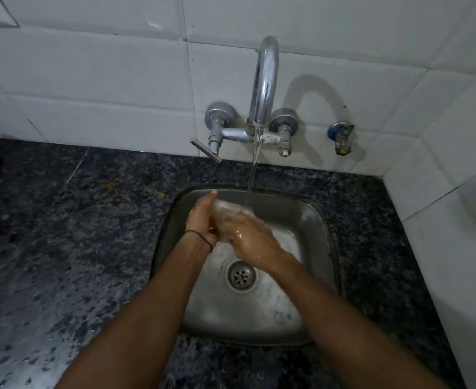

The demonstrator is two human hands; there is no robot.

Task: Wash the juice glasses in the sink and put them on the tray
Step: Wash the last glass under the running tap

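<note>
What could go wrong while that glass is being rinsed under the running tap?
The clear glass is wet and held between both the left hand and the right hand, so it might slip and hit the steel sink. The water stream lands on it and could splash onto the counter. No tray is in view, so carrying it off dripping may be awkward.

Both bare forearms are reaching forward and converging, the hands meeting close together. The left hand [203, 220], a thin black band circling its wrist, is curling with its thumb pointing up and away. The right hand [248, 237], wet and glistening across its back, is folding palm-down, its fingers [228, 223] wrapping toward the left palm.
</note>
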